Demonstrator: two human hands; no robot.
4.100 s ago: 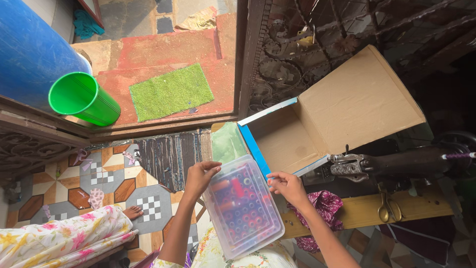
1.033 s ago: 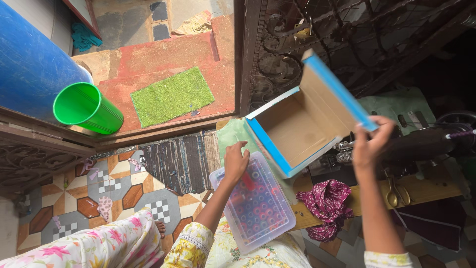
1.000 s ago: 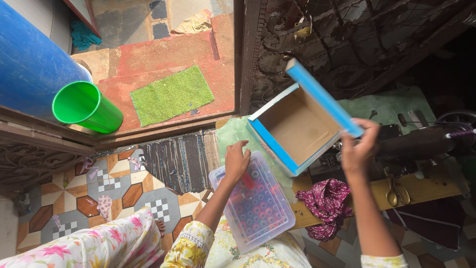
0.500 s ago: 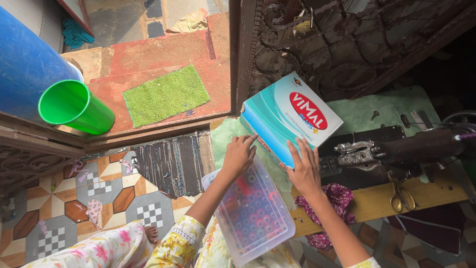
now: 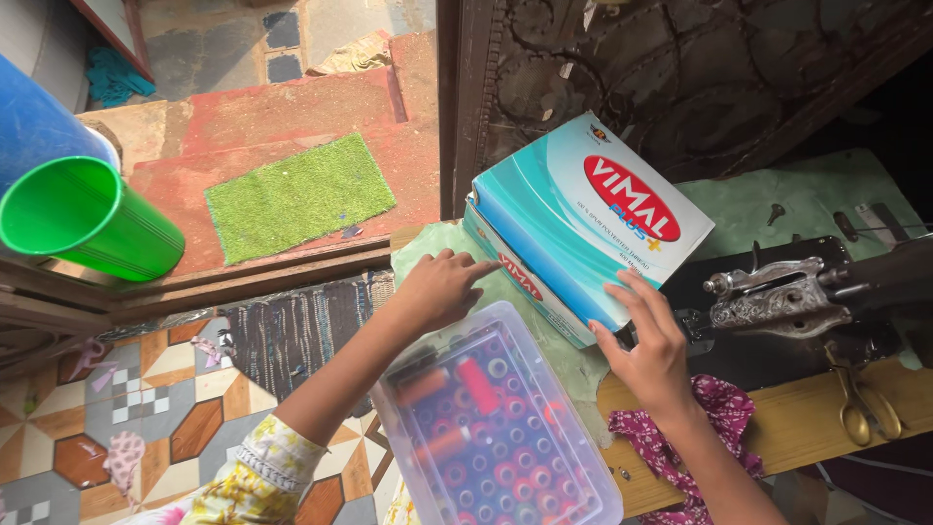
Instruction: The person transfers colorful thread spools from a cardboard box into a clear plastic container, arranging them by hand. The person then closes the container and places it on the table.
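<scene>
Teal and white cardboard, the closed box (image 5: 583,219) sits right of frame centre on the green-covered worktop (image 5: 777,199). Your right hand (image 5: 649,342) lies flat on its lower corner, fingers spread, gripping nothing. Your left hand (image 5: 439,289) touches its left end, fingers loosely open. Below lies a clear plastic tub (image 5: 496,428) of thread spools; right, a sewing machine (image 5: 807,297).

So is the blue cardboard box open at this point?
No, the blue cardboard box is closed, its lid flat, with the right hand on its edge.
</scene>
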